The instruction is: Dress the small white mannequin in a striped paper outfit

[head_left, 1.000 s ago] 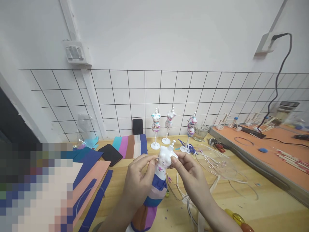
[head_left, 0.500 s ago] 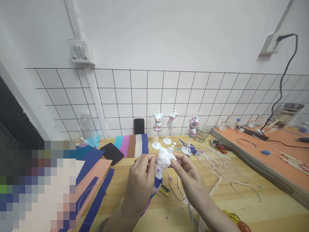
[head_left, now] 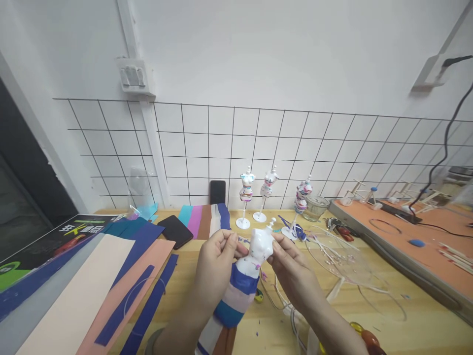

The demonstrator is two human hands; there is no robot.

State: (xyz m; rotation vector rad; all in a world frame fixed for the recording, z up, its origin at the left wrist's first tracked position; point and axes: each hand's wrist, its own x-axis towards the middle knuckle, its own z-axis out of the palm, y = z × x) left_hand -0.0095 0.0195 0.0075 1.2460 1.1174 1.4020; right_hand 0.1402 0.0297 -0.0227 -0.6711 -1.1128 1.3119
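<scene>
A small white dress-form mannequin tilts between my hands, its lower part wrapped in a striped skirt of blue, pale pink, teal and white bands. My right hand grips the torso at its right shoulder, thumb in front. Beside the torso's left side, my left hand has thumb and forefinger pinched together; what lies between them, if anything, is too small to make out. Behind stand three more mannequins on round white bases: one left, one middle, one right.
Coloured sheets and strips cover the left, near a black tablet-like slab. A phone leans on the wall by a striped sheet. Right are a glass jar, tangled cords and an orange board.
The mannequin has turned and come lower, showing more of the striped skirt. My left fingers have moved slightly away from its shoulder. The view has shifted a little left.
</scene>
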